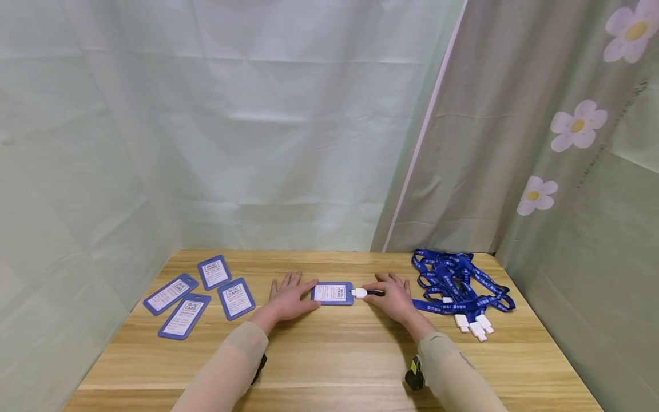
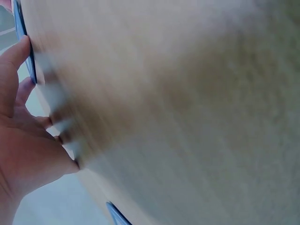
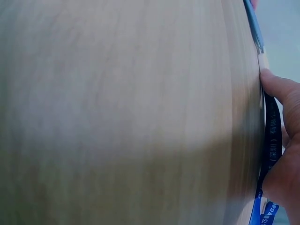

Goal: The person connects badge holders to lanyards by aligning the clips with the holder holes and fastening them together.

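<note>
A blue ID card holder [image 1: 332, 293] lies flat on the table, between my hands. With thumb and forefinger, my left hand [image 1: 290, 298] grips its left end at opposite edges, the other fingers spread on the wood. My right hand [image 1: 393, 297] pinches a lanyard by its white plastic clip [image 1: 358, 293]. That clip meets the holder's slotted right end; whether it is hooked through cannot be made out. From under the right hand the blue strap [image 3: 273, 136] of this lanyard trails toward the pile on the right.
Several more blue card holders [image 1: 235, 298] lie at the left of the wooden table [image 1: 329, 366]. On the right is a tangled heap of blue lanyards [image 1: 453, 280] with white clips [image 1: 477, 331]. Curtains [image 1: 288, 143] hang behind the table and at its sides.
</note>
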The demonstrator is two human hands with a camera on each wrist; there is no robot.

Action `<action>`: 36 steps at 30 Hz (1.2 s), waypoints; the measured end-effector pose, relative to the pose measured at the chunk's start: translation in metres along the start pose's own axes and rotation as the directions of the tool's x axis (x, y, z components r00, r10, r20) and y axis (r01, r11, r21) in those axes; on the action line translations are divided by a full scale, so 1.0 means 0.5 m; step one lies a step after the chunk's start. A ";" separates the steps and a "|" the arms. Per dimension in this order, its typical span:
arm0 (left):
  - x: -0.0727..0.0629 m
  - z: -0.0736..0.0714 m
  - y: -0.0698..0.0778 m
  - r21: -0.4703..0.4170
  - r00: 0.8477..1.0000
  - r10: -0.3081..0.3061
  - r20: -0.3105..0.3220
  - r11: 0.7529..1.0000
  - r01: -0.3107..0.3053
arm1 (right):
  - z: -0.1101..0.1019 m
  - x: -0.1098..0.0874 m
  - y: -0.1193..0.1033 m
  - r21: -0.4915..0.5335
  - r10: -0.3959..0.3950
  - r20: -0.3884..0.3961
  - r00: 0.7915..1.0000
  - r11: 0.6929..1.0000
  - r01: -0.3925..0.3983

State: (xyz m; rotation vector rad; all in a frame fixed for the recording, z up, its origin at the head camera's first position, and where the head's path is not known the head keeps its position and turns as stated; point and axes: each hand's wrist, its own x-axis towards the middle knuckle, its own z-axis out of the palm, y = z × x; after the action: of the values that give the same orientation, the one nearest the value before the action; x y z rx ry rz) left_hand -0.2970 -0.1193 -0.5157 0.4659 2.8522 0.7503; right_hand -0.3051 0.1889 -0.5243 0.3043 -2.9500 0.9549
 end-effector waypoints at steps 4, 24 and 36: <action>-0.001 -0.001 0.004 0.024 1.000 -0.014 0.009 1.000 0.014 | 0.000 -0.002 -0.001 0.020 0.007 0.013 1.000 1.000 -0.008; -0.002 -0.007 0.012 -0.017 0.999 -0.022 -0.029 1.000 0.021 | -0.010 0.002 -0.009 0.023 0.028 0.040 0.999 0.999 -0.029; -0.003 -0.003 0.007 -0.024 0.999 -0.020 -0.028 1.000 0.019 | -0.007 0.010 -0.004 0.009 0.045 0.055 0.997 0.999 -0.046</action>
State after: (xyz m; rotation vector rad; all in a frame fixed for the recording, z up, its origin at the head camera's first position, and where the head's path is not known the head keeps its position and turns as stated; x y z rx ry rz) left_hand -0.2948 -0.1175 -0.5124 0.4274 2.8662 0.7925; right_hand -0.3098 0.1884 -0.5200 0.2686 -3.0146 0.9827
